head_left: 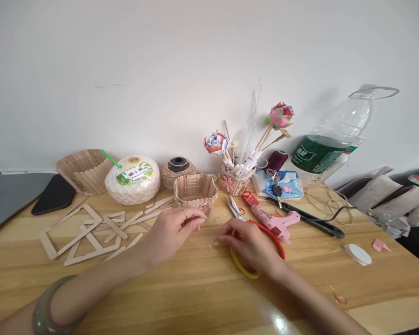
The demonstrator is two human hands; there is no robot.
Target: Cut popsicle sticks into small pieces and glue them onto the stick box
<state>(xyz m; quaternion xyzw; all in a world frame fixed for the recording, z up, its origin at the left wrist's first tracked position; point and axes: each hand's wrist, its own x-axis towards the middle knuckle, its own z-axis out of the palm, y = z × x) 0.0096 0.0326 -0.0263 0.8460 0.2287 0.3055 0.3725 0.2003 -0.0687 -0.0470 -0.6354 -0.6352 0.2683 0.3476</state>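
My left hand (172, 232) hovers over the table with thumb and fingers pressed together; anything between them is hidden. Just behind it stands a small basket (195, 190) of wooden sticks with a trimmed rim. My right hand (247, 242) is closed in a pinch low over the table, its fingertips beside a tiny pale scrap (215, 243); I cannot tell whether it holds anything. Partly under that hand lie scissors (235, 210) with red and yellow handles, blades pointing to the back. Next to them rests a pink glue gun (277, 224).
Loose and joined craft sticks (87, 232) spread at left. Behind are a larger stick basket (85, 172), a coconut (134, 184) with a straw, a twine spool (178, 172) and a flower pot (233, 184). A large bottle (321, 156) leans at the right wall, near a black-handled tool (314, 221).
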